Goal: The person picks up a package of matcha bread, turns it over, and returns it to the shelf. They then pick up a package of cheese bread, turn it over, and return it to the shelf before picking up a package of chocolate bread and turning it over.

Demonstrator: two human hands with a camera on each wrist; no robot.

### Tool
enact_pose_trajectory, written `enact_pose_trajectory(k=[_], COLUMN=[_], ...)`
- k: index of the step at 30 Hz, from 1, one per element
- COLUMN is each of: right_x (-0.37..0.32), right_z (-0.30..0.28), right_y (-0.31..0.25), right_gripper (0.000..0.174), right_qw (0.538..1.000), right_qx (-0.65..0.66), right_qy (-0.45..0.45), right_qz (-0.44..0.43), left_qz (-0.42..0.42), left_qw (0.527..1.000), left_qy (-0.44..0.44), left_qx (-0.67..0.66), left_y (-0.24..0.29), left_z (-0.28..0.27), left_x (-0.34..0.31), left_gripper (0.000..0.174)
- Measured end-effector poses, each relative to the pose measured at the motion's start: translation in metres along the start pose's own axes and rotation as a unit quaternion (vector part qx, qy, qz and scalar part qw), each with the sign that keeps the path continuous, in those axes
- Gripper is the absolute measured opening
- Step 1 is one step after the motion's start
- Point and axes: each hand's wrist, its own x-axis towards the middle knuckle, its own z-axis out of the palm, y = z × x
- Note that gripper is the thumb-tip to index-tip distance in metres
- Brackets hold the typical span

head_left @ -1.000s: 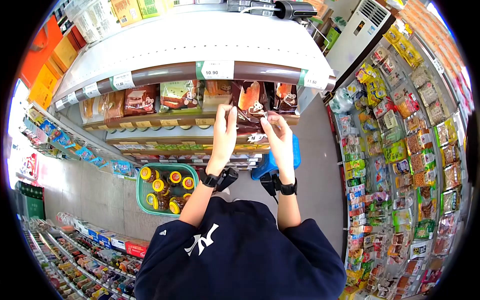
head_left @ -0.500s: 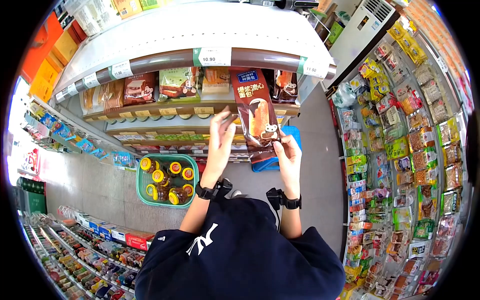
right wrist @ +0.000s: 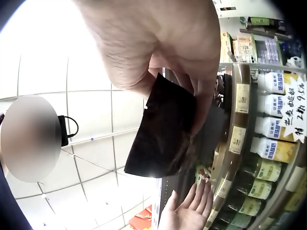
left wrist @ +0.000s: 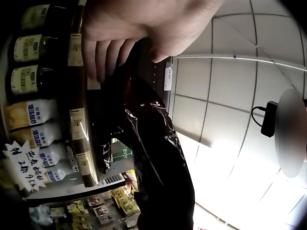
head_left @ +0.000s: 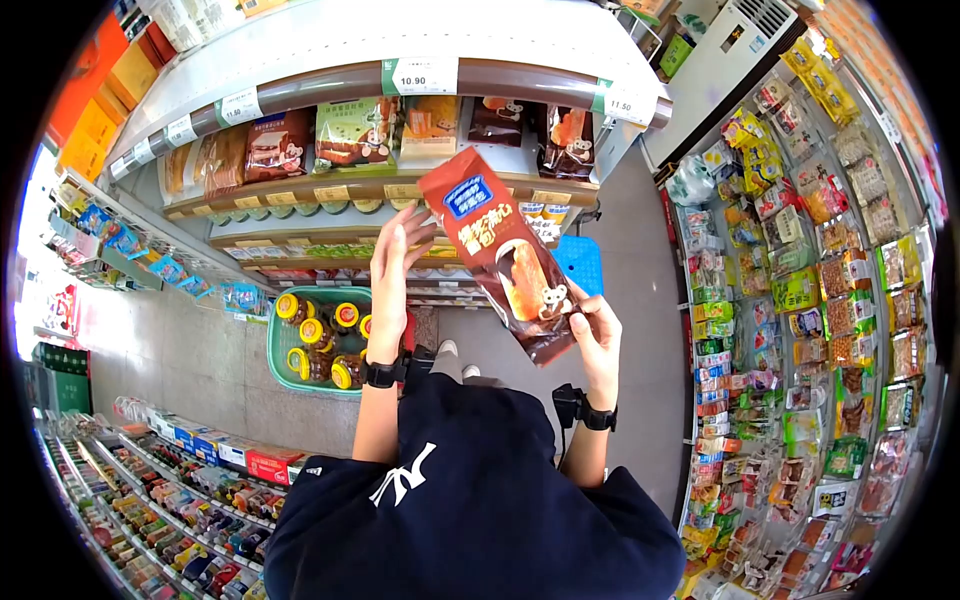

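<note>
A brown bread packet (head_left: 510, 262) with a blue label and a picture of a filled bun hangs tilted in front of the shelf in the head view. My right hand (head_left: 598, 335) pinches its lower right edge between thumb and fingers. In the right wrist view the packet's dark end (right wrist: 163, 129) juts out from under that hand (right wrist: 163, 43). My left hand (head_left: 396, 270) is beside the packet's left side, its fingers loosely extended and holding nothing. Seen from the left wrist, the left hand (left wrist: 139, 28) is above the packet's dark, shiny wrapper (left wrist: 160, 158).
More packaged breads (head_left: 355, 135) line the shelf, whose front edge (head_left: 330, 88) carries price tags. A green basket (head_left: 285, 372) holding several yellow-lidded jars stands on the floor at left. A blue stool (head_left: 582, 262) is at right, before a rack of hanging snacks (head_left: 800, 300).
The right hand has drawn the bread packet out from the shelf, toward the body, and tilted it. The left hand has let go and moved left.
</note>
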Motion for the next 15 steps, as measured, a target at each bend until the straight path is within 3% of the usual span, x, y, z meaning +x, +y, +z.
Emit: enact_pose_trajectory(k=[3,4,7,8,15], right_x=[-0.020,-0.017,-0.030,-0.032,-0.047], right_z=[-0.019,-0.010,-0.019,-0.019,-0.029], right_y=[0.010,0.004,0.013,0.015,0.016], right_gripper=[0.018,0.021,0.021,0.020,0.020], right_qw=[1.000,0.999,1.000,1.000,0.998], right_qx=[-0.019,-0.030,-0.009,0.013,0.008], right_qy=[-0.007,0.014,0.006,0.003,-0.039], right_qz=[0.009,-0.026,0.009,0.007,0.055], left_qz=[-0.033,-0.031,-0.064,-0.050,-0.041], left_qw=[0.999,0.997,0.995,0.995,0.996], left_qy=[0.009,0.037,0.030,0.032,0.059], left_qx=[-0.035,-0.055,-0.066,-0.083,-0.058], left_y=[0.001,-0.001,0.005,0.009,0.002], left_z=[-0.009,-0.006,-0.006,-0.001,0.004], left_x=[-0.004,-0.005,-0.008,-0.010,-0.017], left_gripper=[0.053,0.048,0.039,0.027,0.018])
